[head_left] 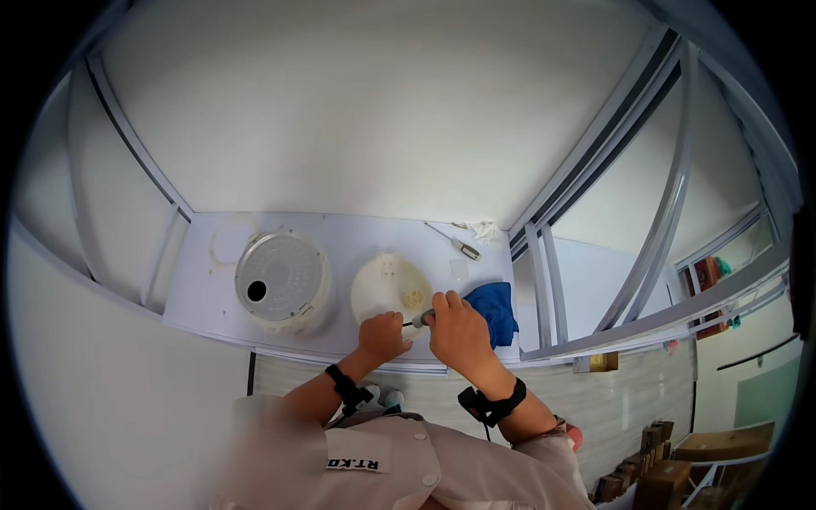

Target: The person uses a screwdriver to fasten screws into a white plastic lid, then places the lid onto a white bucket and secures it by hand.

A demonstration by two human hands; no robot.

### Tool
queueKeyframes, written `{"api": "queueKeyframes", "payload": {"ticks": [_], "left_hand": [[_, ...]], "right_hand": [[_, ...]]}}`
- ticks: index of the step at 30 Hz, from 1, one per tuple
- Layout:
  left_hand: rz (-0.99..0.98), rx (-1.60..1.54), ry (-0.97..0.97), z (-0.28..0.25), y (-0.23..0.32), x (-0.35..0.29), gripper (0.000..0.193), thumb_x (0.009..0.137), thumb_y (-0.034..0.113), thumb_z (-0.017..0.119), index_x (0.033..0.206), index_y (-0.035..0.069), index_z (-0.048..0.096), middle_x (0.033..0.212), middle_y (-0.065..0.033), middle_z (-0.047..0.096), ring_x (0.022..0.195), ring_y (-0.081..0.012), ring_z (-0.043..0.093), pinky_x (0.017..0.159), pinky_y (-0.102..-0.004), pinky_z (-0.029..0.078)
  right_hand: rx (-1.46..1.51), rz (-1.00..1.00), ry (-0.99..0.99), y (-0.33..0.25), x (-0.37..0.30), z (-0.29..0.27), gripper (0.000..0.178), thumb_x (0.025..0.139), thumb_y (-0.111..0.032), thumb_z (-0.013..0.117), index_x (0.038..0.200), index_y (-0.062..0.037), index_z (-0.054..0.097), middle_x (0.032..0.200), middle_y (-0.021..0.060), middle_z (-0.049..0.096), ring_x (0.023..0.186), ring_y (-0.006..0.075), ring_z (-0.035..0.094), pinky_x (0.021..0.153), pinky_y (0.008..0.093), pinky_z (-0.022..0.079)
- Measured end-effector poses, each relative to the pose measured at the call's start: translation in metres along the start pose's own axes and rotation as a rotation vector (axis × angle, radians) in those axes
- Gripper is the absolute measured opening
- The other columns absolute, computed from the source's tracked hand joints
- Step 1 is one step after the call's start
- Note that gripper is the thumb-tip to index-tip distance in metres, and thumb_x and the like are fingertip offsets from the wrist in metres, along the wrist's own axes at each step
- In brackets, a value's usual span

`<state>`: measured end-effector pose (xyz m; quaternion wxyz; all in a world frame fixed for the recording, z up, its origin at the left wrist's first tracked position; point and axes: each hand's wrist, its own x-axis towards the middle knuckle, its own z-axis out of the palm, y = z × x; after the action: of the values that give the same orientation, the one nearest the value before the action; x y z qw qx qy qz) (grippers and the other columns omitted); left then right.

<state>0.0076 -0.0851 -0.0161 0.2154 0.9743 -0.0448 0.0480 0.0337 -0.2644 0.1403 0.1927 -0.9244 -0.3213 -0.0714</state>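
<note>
A screwdriver (421, 320) with a grey handle lies almost level in my right hand (459, 330), whose fingers wrap its handle. Its dark shaft points left toward my left hand (383, 336). That hand is closed at the near rim of a round cream plastic part (374, 293), and what its fingers pinch is hidden. On the part's inner surface sits a small round cream piece (413, 298). To the left stands a round appliance body (316, 299) with a grey metal disc (285, 276) on top, which has a dark round hole.
A second screwdriver (463, 247) lies at the back right, near a crumpled white tissue (485, 230). A blue cloth (495, 313) rests right of my hand, beside a small clear plastic piece (459, 270). A pale ring (228, 238) lies back left. Metal frame posts (546, 280) border the bench (191, 293).
</note>
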Motion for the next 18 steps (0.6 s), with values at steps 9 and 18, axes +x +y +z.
{"api": "queueKeyframes", "payload": {"ticks": [9,18], "left_hand": [[0.005,-0.019,-0.044,-0.006,-0.008,-0.003,0.041,0.068,0.038,0.087,0.087,0.005,0.070,0.087,-0.0135,0.073,0.079,-0.0352,0.073,0.068,-0.0474,0.060],[0.019,-0.063,-0.083,-0.004,-0.013,-0.003,0.043,0.072,0.036,0.085,0.094,0.003,0.068,0.092,-0.0154,0.073,0.084,-0.0374,0.073,0.072,-0.0490,0.060]], "right_hand": [[-0.012,0.148,0.013,-0.010,0.002,0.009,0.023,0.092,-0.023,0.073,0.098,-0.0036,0.063,0.080,0.0172,0.069,0.068,0.0377,0.071,0.057,0.0463,0.056],[0.337,0.208,0.135,-0.016,0.002,0.018,0.033,0.089,-0.029,0.080,0.106,-0.0027,0.072,0.076,0.0135,0.071,0.065,0.0317,0.069,0.060,0.0404,0.054]]}}
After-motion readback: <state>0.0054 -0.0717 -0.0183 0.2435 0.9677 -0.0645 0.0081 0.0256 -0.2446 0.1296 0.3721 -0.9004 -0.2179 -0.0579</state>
